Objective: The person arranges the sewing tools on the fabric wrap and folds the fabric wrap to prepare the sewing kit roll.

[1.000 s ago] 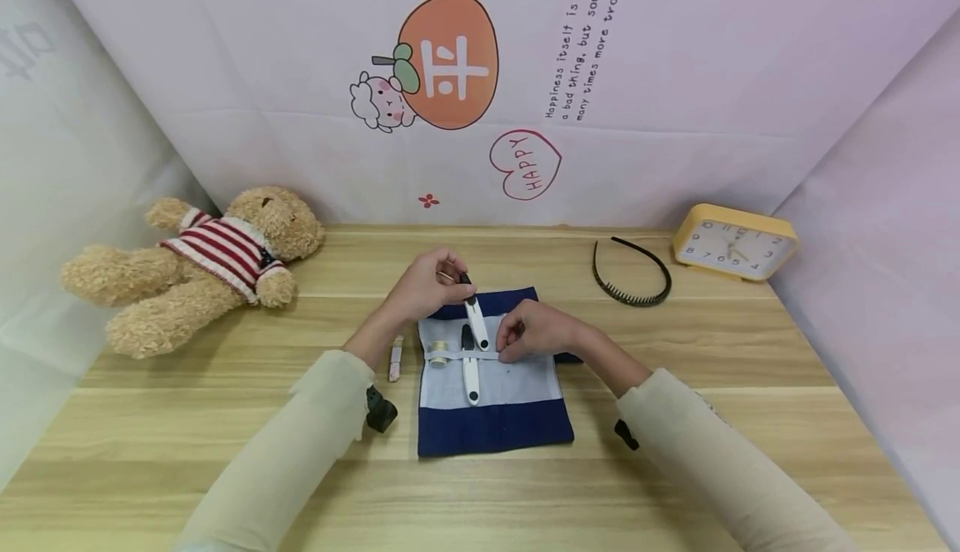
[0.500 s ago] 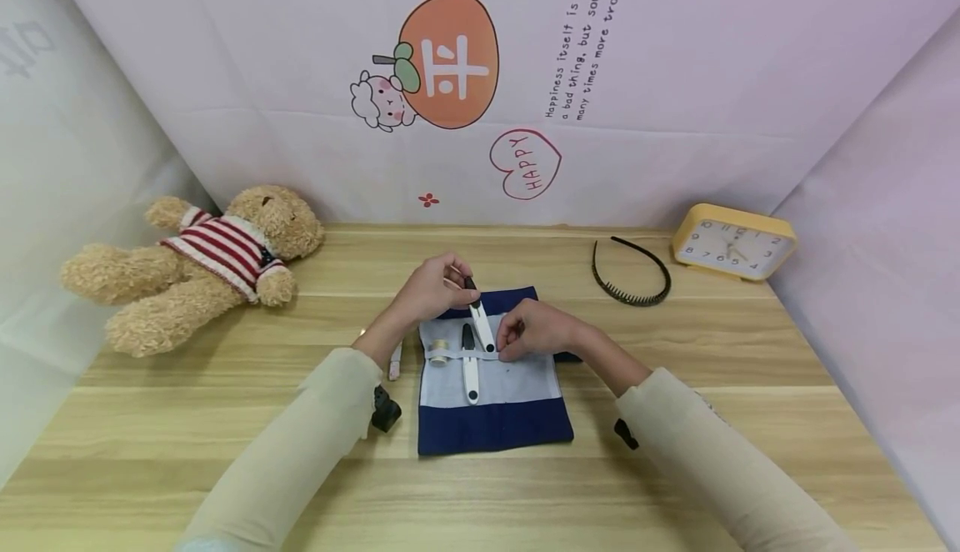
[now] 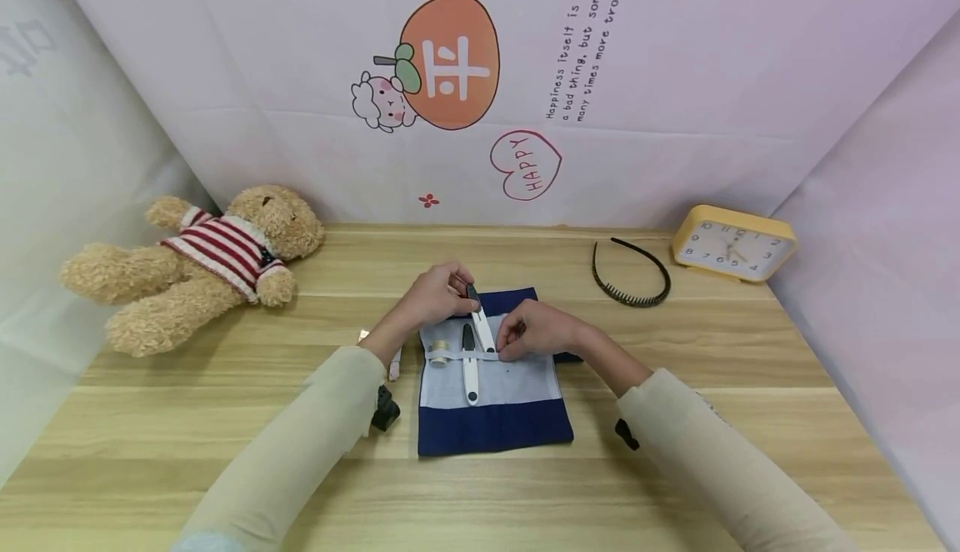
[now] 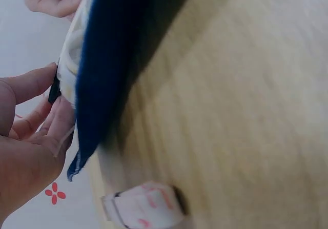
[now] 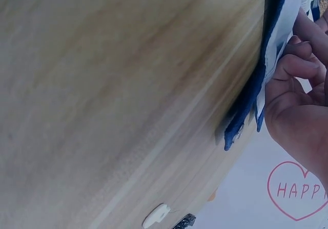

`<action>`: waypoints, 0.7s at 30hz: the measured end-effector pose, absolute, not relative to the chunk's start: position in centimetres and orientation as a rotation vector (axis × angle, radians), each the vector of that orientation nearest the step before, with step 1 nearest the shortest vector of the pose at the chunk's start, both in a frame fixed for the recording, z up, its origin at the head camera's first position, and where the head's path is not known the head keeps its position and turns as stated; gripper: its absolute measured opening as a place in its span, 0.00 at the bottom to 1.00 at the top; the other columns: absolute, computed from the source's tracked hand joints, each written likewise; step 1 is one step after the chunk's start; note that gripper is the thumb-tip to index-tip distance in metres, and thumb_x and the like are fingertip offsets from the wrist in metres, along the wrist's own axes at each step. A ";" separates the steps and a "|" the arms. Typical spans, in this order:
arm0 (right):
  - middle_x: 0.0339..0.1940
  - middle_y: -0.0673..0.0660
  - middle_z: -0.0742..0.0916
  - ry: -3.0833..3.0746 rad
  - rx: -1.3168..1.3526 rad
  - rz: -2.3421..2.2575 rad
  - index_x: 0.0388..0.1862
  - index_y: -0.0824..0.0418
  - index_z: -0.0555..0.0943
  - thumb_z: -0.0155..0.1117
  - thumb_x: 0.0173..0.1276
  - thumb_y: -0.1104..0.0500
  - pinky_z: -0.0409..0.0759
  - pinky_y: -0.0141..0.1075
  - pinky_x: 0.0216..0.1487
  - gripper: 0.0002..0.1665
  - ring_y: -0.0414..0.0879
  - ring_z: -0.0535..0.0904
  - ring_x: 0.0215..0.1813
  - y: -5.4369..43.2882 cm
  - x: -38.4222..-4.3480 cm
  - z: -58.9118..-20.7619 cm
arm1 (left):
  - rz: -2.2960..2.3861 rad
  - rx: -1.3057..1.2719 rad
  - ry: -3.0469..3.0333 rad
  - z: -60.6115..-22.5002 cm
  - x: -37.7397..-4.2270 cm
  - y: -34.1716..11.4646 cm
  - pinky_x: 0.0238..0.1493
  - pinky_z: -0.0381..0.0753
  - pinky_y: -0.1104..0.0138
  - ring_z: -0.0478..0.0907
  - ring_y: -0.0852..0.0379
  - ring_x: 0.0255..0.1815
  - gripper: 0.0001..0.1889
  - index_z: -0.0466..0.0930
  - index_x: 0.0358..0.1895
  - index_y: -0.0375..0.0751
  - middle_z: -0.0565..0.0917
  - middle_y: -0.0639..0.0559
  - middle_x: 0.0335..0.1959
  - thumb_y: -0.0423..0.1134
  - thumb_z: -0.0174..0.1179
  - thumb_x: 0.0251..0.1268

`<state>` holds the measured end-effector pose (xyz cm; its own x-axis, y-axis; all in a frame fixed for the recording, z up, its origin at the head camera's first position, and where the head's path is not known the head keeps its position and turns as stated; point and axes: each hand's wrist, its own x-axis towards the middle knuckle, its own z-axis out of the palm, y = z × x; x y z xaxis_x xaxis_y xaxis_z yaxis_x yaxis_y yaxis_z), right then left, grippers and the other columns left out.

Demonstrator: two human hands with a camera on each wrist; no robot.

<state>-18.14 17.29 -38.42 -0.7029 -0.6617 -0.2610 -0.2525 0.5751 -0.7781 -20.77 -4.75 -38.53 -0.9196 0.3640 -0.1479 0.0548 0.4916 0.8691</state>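
My left hand (image 3: 442,292) pinches a slim white tool (image 3: 483,328) by its black-capped end. The tool's white lower end reaches the pale elastic strap (image 3: 489,356) across an open navy-and-grey fabric pouch (image 3: 495,429). At the strap's right part, my right hand (image 3: 538,328) pinches the band with curled fingers. A matching white tool (image 3: 471,377) and a small thread spool (image 3: 439,347) are tucked under the strap to the left. In the left wrist view, the left thumb and fingers (image 4: 36,121) grip the black end beside the navy cloth (image 4: 105,60).
A small pink-printed folded strip (image 4: 148,208) lies left of the pouch, partly behind the left wrist in the head view. Along the back are a teddy bear (image 3: 225,260), a black toothed headband (image 3: 637,298) and a yellow alarm clock (image 3: 733,243). A printed curtain (image 3: 300,77) hangs behind.
My left hand has moved slightly right and toward me, bringing the white tool's lower end down to the strap. The right hand stays at the band.
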 end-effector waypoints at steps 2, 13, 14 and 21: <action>0.26 0.49 0.84 2.268 -0.727 -1.001 0.34 0.63 0.89 0.73 0.63 0.69 0.73 0.33 0.35 0.03 0.40 0.74 0.31 17.3 -18.1 -38.3 | 1.358 0.370 2.437 -38.8 -20.8 -4.7 0.46 0.78 0.61 0.79 0.50 0.47 0.20 0.77 0.57 0.33 0.82 0.44 0.46 0.32 0.70 0.64; 0.26 0.49 0.84 2.261 -0.708 -1.000 0.35 0.62 0.89 0.73 0.63 0.69 0.72 0.32 0.35 0.03 0.41 0.74 0.31 17.3 -18.2 -38.3 | 1.265 0.495 2.413 -38.9 -20.5 -4.5 0.51 0.79 0.61 0.79 0.50 0.48 0.18 0.81 0.55 0.33 0.83 0.45 0.46 0.31 0.70 0.63; 0.26 0.49 0.84 2.262 -0.707 -0.996 0.35 0.63 0.89 0.73 0.64 0.68 0.72 0.32 0.35 0.03 0.41 0.74 0.31 17.3 -18.2 -38.3 | 1.249 0.505 2.418 -38.9 -20.5 -4.5 0.52 0.79 0.61 0.80 0.50 0.48 0.17 0.81 0.54 0.33 0.83 0.45 0.46 0.31 0.71 0.63; 0.27 0.49 0.85 2.254 -0.717 -1.006 0.36 0.66 0.88 0.73 0.64 0.67 0.72 0.31 0.35 0.03 0.40 0.74 0.31 17.4 -18.2 -38.3 | 1.063 0.658 2.442 -38.6 -20.1 -4.0 0.57 0.77 0.57 0.78 0.49 0.52 0.15 0.84 0.51 0.36 0.84 0.48 0.48 0.34 0.72 0.62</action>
<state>-18.24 17.43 -38.35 -0.6980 -0.6619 -0.2733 -0.2384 0.5746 -0.7829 -20.14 -4.04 -38.64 -0.8114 0.5605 -0.1659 0.2604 0.6008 0.7558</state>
